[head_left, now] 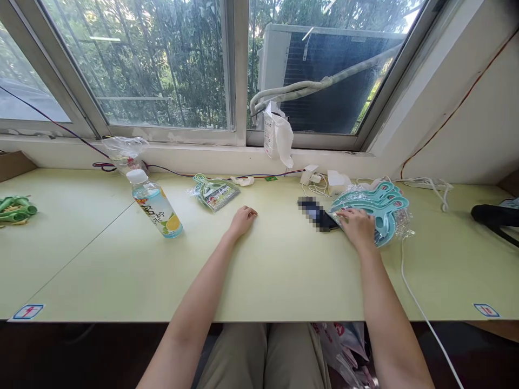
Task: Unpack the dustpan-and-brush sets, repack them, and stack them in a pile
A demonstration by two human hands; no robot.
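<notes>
My left hand (243,220) rests on the pale green table, its fingers curled together; whether anything is inside them is hidden. To its left lies a flat green packaged item (217,193) with a printed label. My right hand (357,224) is on the lower left part of a stack of turquoise plastic pieces (385,208) in clear wrap, fingers bent over the edge. Just left of that hand is a dark phone (324,220), partly blurred out. A bottle (158,208) with a white cap and a lemon label is farther left.
Green coiled items (17,210) are at the far left. A clear plastic bag (125,151), a white adapter (310,174) and cables run along the window wall. A black object (494,219) sits at the right. A white cable (421,310) crosses the table's front edge.
</notes>
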